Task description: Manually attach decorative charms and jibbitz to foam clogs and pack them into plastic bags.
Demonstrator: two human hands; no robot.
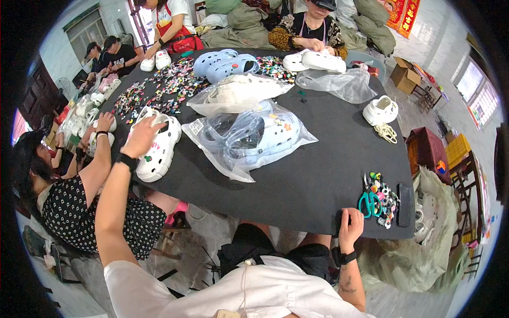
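My left hand (142, 137) reaches far out to the left and grips the top of a white clog (159, 153) decorated with small coloured charms, at the left edge of the black table (318, 175). My right hand (350, 222) is curled over the table's near edge, beside green-handled scissors (366, 204) and a small heap of coloured charms (386, 199). A clear bag holding light blue clogs (249, 139) lies just right of the white clog.
A bagged white clog (238, 91), loose blue clogs (224, 63), an empty bag (339, 85) and scattered charms (169, 85) lie farther out. A lone white clog (380, 110) sits at the right. A seated person (79, 206) is close on my left; others work across the table.
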